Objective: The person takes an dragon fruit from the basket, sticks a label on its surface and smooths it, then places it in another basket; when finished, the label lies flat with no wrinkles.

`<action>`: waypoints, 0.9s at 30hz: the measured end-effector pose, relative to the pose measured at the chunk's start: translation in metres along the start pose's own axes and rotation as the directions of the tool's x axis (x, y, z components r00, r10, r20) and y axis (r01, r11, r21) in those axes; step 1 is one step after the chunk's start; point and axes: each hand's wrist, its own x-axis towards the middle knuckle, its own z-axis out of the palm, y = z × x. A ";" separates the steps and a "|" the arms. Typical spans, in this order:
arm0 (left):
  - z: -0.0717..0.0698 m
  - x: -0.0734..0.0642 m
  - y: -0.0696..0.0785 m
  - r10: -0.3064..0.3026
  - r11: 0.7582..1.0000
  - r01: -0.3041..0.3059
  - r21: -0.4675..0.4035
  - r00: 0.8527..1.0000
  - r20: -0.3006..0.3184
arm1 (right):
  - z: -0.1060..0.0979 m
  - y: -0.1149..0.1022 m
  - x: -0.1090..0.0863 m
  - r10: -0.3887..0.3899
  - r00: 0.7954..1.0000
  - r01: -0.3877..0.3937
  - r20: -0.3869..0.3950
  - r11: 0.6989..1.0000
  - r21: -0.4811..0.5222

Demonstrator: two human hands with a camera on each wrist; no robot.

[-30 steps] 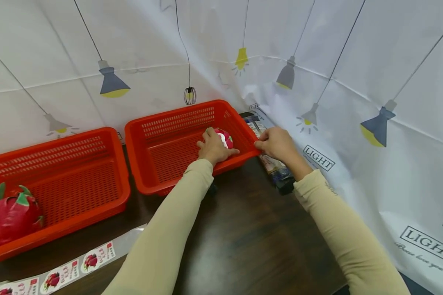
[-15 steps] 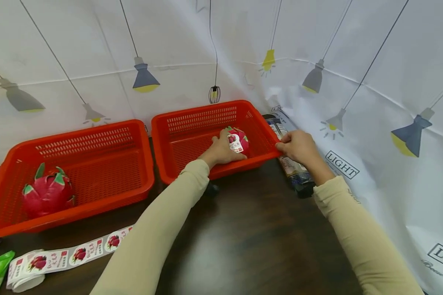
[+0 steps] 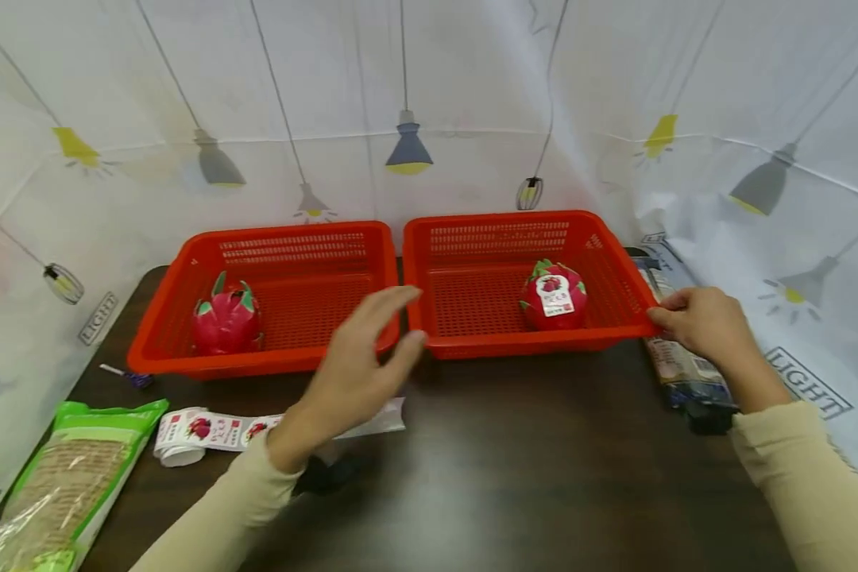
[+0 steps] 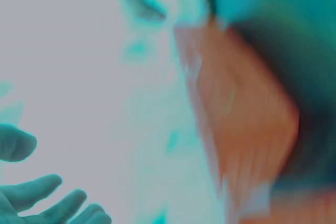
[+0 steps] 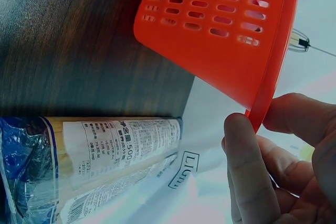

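In my head view, the left hand [image 3: 349,372] hangs near the middle of the frame, thumb and fingers apart with nothing between them. The right hand [image 3: 704,322], at the right of the frame, pinches the front right corner of the right basket [image 3: 493,347]; my right wrist feed shows its thumb and fingers on either side of the rim. From the left hand, the labelled dragon fruit [image 3: 558,306] lies rightward and slightly up the frame, in that basket's right half, its crown pointing up; the right hand is nearer to it. The basket's long axis runs left to right. Further left, the left basket [image 3: 257,362] holds a second dragon fruit [image 3: 225,322]. Against half a second ago, the left hand has come off the labelled fruit and moved away, the right hand keeps its pinch, and my view has swung left.
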 end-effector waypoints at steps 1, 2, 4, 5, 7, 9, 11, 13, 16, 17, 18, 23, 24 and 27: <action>-0.021 -0.011 -0.005 -0.018 1.000 0.020 0.023 0.996 -0.085 | -0.005 0.006 -0.006 0.013 1.000 -0.013 0.007 1.000 -0.012; -0.042 -0.019 -0.014 -0.048 0.997 0.056 0.046 0.984 -0.170 | -0.009 0.010 -0.011 0.025 1.000 -0.024 0.014 0.999 -0.027; -0.084 -0.035 -0.035 -0.146 0.979 0.184 0.094 0.939 -0.311 | -0.014 0.016 -0.018 0.053 0.998 -0.052 0.030 0.998 -0.039; -0.104 -0.043 -0.048 -0.205 0.958 0.260 0.116 0.912 -0.355 | -0.015 0.017 -0.021 0.074 0.996 -0.072 0.042 0.997 -0.036; -0.140 -0.060 -0.076 -0.341 0.899 0.418 0.132 0.856 -0.388 | -0.016 0.017 -0.024 0.104 0.993 -0.103 0.057 0.994 -0.029; -0.169 -0.076 -0.104 -0.472 0.828 0.544 0.135 0.807 -0.355 | -0.015 0.015 -0.025 0.126 0.990 -0.125 0.062 0.992 -0.027; -0.189 -0.090 -0.130 -0.588 0.773 0.627 0.098 0.766 -0.261 | -0.015 0.010 -0.025 0.133 0.989 -0.131 0.065 0.991 -0.035; -0.201 -0.099 -0.150 -0.662 0.742 0.670 0.014 0.737 -0.140 | -0.015 0.006 -0.022 0.116 0.991 -0.111 0.064 0.991 -0.069; -0.209 -0.107 -0.170 -0.708 0.697 0.697 -0.165 0.706 -0.006 | -0.019 -0.003 -0.018 0.077 0.995 -0.066 0.066 0.987 -0.144; -0.211 -0.108 -0.174 -0.713 0.679 0.695 -0.235 0.701 0.015 | -0.021 -0.007 -0.015 0.057 0.997 -0.048 0.052 0.984 -0.173; -0.212 -0.110 -0.176 -0.715 0.667 0.692 -0.276 0.699 0.022 | -0.022 -0.013 -0.013 0.033 0.999 -0.025 0.037 0.980 -0.195; -0.219 -0.116 -0.178 -0.726 0.646 0.672 -0.362 0.688 -0.019 | -0.019 -0.077 0.008 -0.135 0.990 0.123 -0.052 0.975 -0.187; -0.220 -0.117 -0.177 -0.725 0.651 0.671 -0.354 0.688 -0.028 | -0.016 -0.098 0.014 -0.179 0.983 0.170 -0.045 0.972 -0.161; -0.223 -0.120 -0.175 -0.739 0.638 0.678 -0.365 0.673 -0.039 | -0.001 -0.172 0.030 -0.300 0.952 0.303 0.057 0.952 -0.046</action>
